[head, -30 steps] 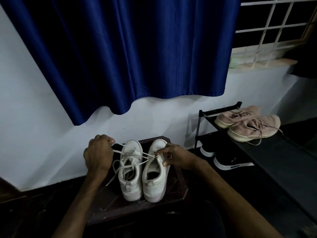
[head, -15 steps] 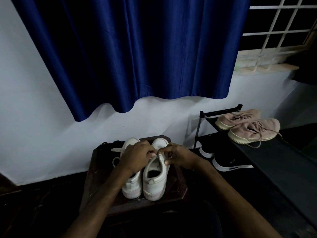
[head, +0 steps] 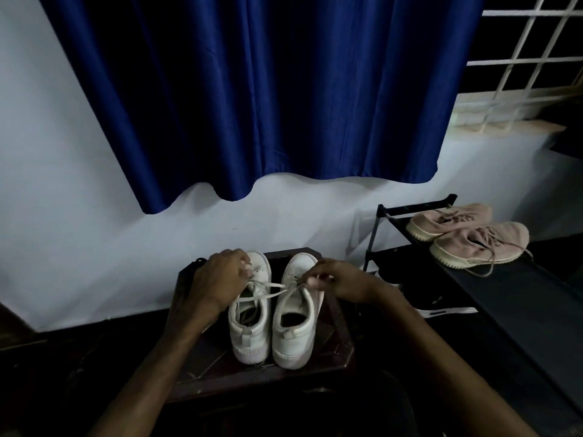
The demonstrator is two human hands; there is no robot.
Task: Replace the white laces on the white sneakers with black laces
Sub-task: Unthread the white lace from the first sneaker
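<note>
Two white sneakers stand side by side, heels toward me, on a small dark wooden stool [head: 220,370]: the left sneaker [head: 249,329] and the right sneaker [head: 295,329]. A white lace [head: 268,291] stretches across between them over their tongues. My left hand [head: 220,279] is over the left sneaker's upper, fingers pinched on the lace. My right hand [head: 340,279] is at the right sneaker's eyelets, pinching the other end of the lace. A dark bundle [head: 197,263], possibly black laces, lies at the stool's back left corner.
A black shoe rack [head: 504,294] stands at the right with a pair of pink sneakers [head: 473,238] on top and dark shoes [head: 441,307] below. A blue curtain [head: 252,89] hangs over the white wall. A barred window [head: 530,58] is at the upper right.
My left hand moved in from the stool's left side to the sneakers, then drew back left with the lace. The lace now runs taut between both hands. My right hand stayed put.
</note>
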